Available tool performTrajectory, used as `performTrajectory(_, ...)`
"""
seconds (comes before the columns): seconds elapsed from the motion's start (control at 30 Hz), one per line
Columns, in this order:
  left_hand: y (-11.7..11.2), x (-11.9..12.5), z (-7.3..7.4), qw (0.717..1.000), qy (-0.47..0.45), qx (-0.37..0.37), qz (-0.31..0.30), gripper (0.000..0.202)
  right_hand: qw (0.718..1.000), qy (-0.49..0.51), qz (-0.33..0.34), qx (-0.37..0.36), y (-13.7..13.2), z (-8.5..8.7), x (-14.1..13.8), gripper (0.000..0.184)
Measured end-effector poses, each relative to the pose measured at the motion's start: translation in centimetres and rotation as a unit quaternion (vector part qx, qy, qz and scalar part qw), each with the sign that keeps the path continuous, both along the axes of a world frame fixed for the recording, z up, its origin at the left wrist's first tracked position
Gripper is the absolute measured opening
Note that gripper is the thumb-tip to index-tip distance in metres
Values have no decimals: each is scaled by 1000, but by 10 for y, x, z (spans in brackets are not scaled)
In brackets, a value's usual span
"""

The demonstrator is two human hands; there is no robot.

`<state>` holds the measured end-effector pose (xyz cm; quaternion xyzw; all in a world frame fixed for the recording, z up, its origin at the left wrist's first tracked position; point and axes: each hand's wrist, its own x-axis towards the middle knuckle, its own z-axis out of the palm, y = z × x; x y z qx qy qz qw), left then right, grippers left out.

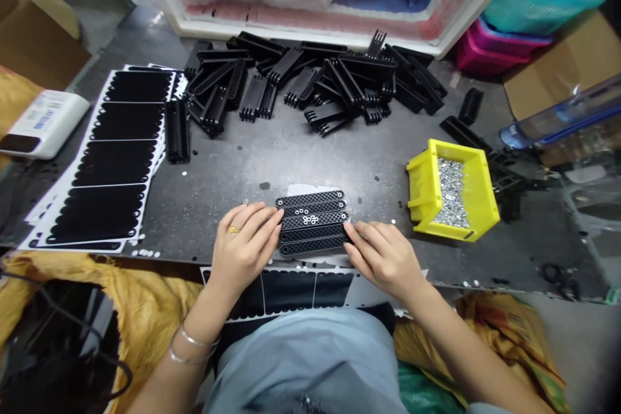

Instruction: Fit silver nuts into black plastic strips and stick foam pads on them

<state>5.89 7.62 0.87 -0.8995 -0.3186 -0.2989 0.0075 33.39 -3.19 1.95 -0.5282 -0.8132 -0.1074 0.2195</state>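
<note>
Several black perforated plastic strips (313,223) lie side by side on the grey metal table (233,187), directly in front of me. My left hand (245,246), with a gold ring, presses its fingertips against the strips' left ends. My right hand (383,259) grips their right ends from the other side. A few small white washers (309,218) sit on top of the strips. A sheet of black pads (291,291) lies under my wrists, partly hidden.
A heap of black comb-like plastic parts (310,77) covers the far table. Stacked sheets of black pads (111,155) lie at left. A yellow bin of silver screws (451,191) stands at right. Pink and teal baskets (499,45) sit behind it, and a white device (43,124) at far left.
</note>
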Motion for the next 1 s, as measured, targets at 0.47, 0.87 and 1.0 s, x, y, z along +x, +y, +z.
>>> performTrajectory(0.47, -7, 6, 11, 998, 49, 34, 31, 32, 996, -67, -53, -18, -8, 11, -16, 36)
performTrajectory(0.87, -3, 6, 8, 1000, 16, 13, 24, 29, 989, -134, 39, -46, 4, 23, 3, 35)
performTrajectory(1.0, -4, 7, 6, 1000, -1, 7, 19, 26, 993, -98, -14, -59, 13, 27, -15, 23)
